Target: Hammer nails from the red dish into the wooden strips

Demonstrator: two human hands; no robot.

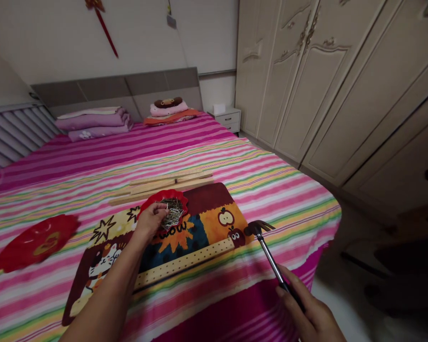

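My left hand [153,219] reaches over the red scalloped dish [183,194], its fingers pinched at the heap of nails [174,213]. A thin, pale nail seems to show at the fingertips. In my right hand [306,308] is a claw hammer [271,259], gripped by its dark handle. The hammer's head lies over the right edge of the printed mat [214,194]. Between my arms, a wooden strip [189,260] dotted with rows of dark spots lies across the mat's near side; my left forearm hides part of it.
Several bare wooden strips [171,183] lie beyond the dish on the striped bedspread [264,175]. To the left is a red lid-like piece [39,242]. Folded bedding [96,123] rests by the headboard [110,90]. A wardrobe [321,95] stands on the right.
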